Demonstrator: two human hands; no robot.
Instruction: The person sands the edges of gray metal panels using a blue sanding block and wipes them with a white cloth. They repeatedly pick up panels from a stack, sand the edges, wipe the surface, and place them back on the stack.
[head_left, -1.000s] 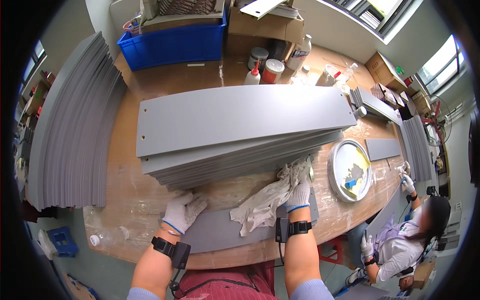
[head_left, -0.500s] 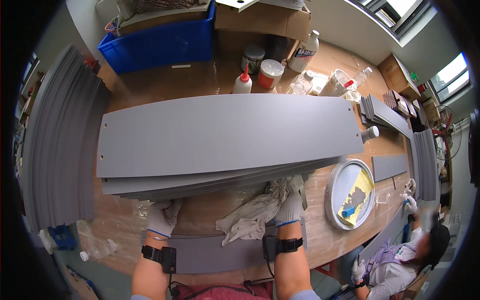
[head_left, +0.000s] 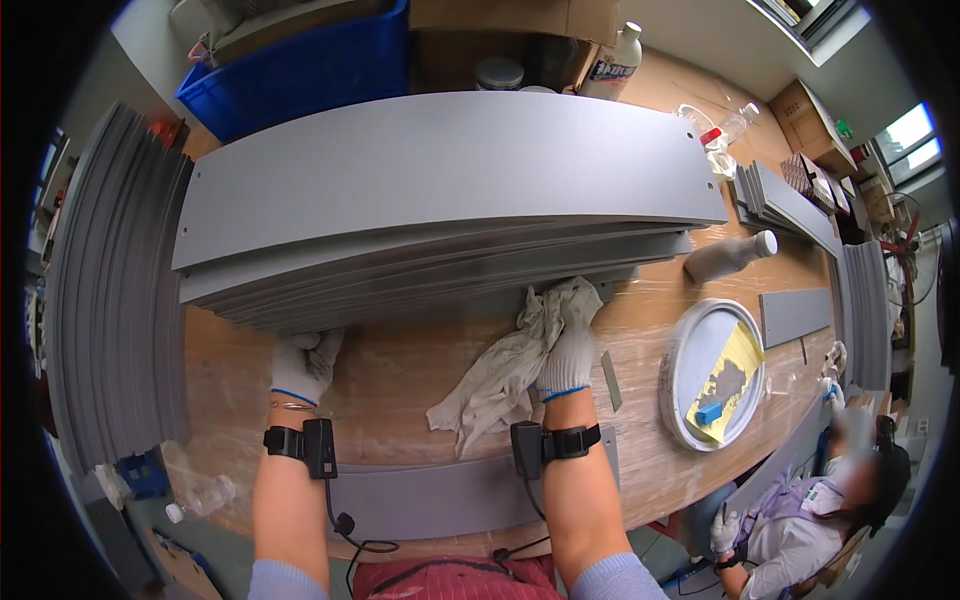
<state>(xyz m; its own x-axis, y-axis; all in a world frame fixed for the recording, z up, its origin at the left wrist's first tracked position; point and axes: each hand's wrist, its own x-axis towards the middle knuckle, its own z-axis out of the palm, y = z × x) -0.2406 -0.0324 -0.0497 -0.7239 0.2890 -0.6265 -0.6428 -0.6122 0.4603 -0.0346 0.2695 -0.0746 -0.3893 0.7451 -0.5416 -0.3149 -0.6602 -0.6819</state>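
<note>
Table: wood-toned, glossy surface. Central stack of grey panels: laid across the table, top panel holed at both ends. Second stack of grey panels: at far left. Blue bin: behind the central stack, pale bulky items rising above its rim. Round white tray: right of the central stack, containing a yellow sheet with a grey smear and, on that, a small blue block. White cloth: bunched in the gloved right hand, at the central stack's near edge. Gloved left hand: fingers curled near that edge's left end; whether grasping, cannot tell. Grey bottle: white-capped, above the tray, contents hidden.
</note>
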